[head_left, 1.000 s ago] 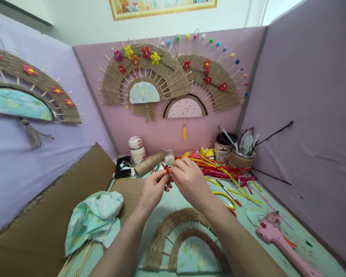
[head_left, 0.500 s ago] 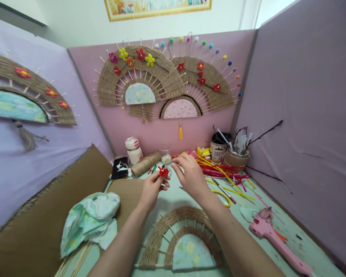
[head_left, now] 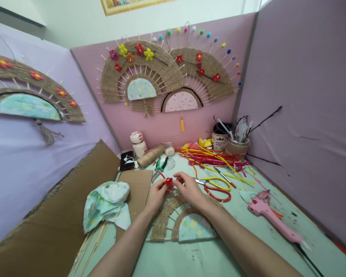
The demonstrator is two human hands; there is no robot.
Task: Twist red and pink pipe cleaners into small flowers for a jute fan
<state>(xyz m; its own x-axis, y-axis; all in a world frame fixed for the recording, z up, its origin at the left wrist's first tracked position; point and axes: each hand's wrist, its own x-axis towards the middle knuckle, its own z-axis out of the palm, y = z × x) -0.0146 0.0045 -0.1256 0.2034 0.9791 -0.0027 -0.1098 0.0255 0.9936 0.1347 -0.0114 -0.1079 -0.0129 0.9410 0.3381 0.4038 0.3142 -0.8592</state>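
The flower (head_left: 168, 181), small and red, sits near the middle of the frame, its left side pinched between the thumb and fingertips of the left hand (head_left: 155, 196). The right hand (head_left: 192, 190) has its fingers bent at the flower's right edge; whether they touch it or press together, I cannot tell. The likeliest trouble is a squeeze too hard or off centre, which could bend the petals or work the pale middle loose. A slack left pinch might let the flower drop onto the fan (head_left: 162, 225) at lower centre or the table (head_left: 158, 261). The right forearm crosses the fan's right side, so leaning down could bend its thin spokes. The scissors (head_left: 218, 194) lie just right of the right hand, and a careless sweep that way could nudge them or catch a finger. Farther right, the glue gun (head_left: 272, 221) has its cord (head_left: 308, 256) running off the lower edge; a tug there could drag it, and if it is hot, its nozzle could burn. The fingers hide the flower's underside, so how it is fastened cannot be seen. The scissors' tips vanish by the right hand, the lower arms are cut off, and the strips (head_left: 212, 157) at centre right tangle too much to count.
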